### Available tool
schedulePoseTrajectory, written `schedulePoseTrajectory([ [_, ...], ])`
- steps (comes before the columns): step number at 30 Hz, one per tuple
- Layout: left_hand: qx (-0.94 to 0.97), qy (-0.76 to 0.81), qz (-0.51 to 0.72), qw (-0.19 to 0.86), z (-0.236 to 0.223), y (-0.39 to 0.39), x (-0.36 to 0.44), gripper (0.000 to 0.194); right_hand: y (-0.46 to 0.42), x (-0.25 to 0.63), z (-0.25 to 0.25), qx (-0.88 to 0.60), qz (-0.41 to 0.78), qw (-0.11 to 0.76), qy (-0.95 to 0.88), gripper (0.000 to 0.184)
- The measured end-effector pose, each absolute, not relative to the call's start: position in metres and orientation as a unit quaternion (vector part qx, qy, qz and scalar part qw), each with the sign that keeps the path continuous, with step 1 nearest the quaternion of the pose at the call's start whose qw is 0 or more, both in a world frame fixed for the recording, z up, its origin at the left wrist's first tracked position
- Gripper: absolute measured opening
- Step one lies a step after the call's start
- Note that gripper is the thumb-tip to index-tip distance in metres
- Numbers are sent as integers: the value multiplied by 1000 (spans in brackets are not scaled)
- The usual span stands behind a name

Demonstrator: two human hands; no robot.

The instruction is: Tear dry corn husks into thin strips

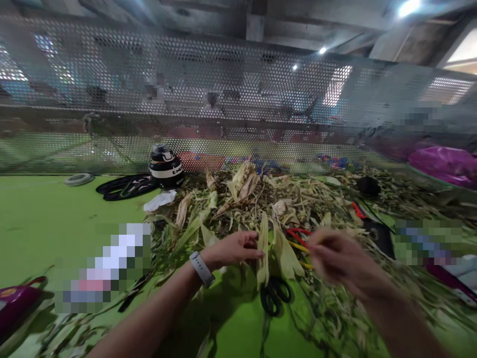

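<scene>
My left hand (238,247), with a watch on its wrist, reaches in from the left. Its fingers and thumb are apart, and the thumb tip meets a pale strip of corn husk (263,263). My right hand (333,256) is smeared by motion; its fingers look bent, and what they hold, if anything, cannot be made out. Beside it lie red handles (296,232) and yellow handles (300,247), partly hidden. Another broad husk piece (286,253) rests between the hands. Black-handled scissors (275,297) lie just below the husks on the green surface.
A heap of dried husks (298,196) spreads across the green table (112,209) before a perforated metal screen (231,94). A black bottle (166,169) stands back left. At right are a black ball (368,186), a dark pouch (380,237) and a purple plastic bag (447,164).
</scene>
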State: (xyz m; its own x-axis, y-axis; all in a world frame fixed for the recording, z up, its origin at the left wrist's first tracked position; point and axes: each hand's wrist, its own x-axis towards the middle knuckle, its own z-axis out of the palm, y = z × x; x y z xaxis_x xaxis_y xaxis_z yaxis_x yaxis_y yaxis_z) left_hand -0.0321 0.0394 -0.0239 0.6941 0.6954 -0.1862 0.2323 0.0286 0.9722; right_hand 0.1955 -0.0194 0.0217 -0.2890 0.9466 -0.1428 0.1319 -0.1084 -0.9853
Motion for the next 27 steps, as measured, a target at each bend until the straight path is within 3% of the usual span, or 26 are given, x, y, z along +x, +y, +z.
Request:
schedulePoseTrajectory([
  [4,588,356,211,695,-17,36,-30,38,-8,165,2,-439,637,313,-551,35],
  [10,547,372,244,710,-15,33,-29,36,-5,152,-18,-486,605,317,-545,35],
  [27,558,348,265,705,-11,30,-26,23,0,151,-23,-530,540,409,-510,45],
])
